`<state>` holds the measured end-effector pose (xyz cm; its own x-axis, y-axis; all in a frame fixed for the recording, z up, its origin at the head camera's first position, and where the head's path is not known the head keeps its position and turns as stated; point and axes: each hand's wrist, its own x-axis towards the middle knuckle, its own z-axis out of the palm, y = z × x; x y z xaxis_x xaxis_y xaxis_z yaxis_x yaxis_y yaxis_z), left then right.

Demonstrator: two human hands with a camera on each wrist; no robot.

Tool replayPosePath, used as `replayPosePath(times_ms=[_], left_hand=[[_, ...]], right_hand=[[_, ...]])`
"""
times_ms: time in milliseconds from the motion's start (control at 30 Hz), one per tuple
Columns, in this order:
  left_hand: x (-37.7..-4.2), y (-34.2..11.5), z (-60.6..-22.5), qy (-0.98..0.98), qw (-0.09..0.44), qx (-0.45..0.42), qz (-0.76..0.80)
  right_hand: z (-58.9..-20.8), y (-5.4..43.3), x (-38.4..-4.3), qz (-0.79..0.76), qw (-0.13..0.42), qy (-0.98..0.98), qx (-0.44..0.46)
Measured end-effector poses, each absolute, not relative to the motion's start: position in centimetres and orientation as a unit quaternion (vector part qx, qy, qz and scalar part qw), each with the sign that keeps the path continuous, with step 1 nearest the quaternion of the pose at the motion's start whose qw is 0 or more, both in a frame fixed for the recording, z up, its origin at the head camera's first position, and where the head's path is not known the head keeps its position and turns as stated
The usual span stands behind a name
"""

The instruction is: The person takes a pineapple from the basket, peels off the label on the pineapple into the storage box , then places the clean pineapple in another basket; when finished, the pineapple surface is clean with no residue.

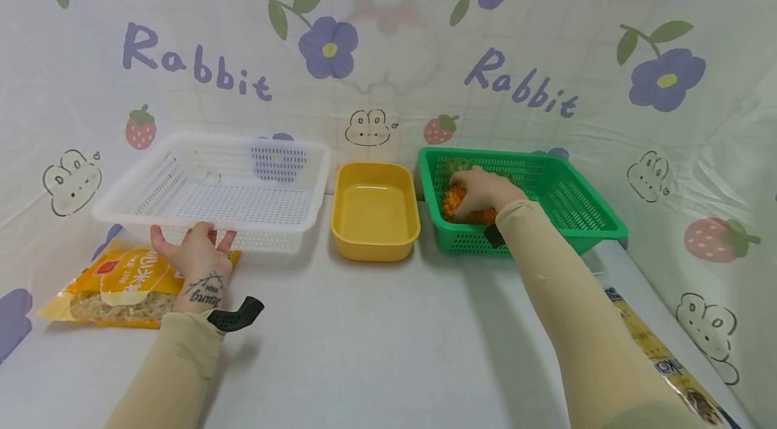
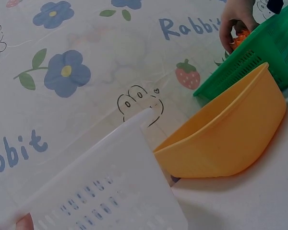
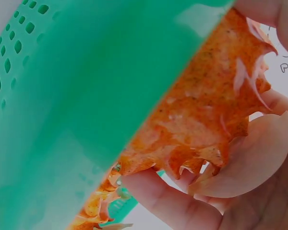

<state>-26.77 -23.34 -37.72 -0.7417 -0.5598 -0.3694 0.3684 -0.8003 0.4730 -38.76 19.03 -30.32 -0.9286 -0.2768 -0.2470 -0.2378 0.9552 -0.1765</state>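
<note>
At the right, my right hand (image 1: 482, 193) reaches over the near rim of a green basket (image 1: 583, 203). Its fingers grip an orange, spiky pineapple (image 3: 197, 100) with green leaves, low in the basket's left end. More orange spiky surface (image 3: 93, 208) shows past the basket wall in the right wrist view. My left hand (image 1: 197, 257) holds the near rim of a white perforated basket (image 1: 285, 223); only fingertips (image 2: 24, 223) show in the left wrist view. Nothing is seen inside the white basket. Beneath and beside the left hand lies a yellow bag of dried food (image 1: 121, 287).
Between the two baskets stands a yellow tub (image 1: 375, 247). A long, gold-coloured packet (image 1: 655, 348) lies along the right edge, partly behind the right sleeve. Behind everything hangs a printed cloth (image 1: 388, 44), and the white tabletop (image 1: 376, 341) stretches toward me.
</note>
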Motion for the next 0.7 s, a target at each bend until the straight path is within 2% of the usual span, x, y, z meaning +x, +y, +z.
replayPosePath(times_ms=[700], left_hand=[[-26.6, -23.4, -37.7, -0.195, 0.244, 0.252, -0.916]], right_hand=[[-29.2, 19.9, -39.1, -0.105, 0.1, 0.982, -0.125]])
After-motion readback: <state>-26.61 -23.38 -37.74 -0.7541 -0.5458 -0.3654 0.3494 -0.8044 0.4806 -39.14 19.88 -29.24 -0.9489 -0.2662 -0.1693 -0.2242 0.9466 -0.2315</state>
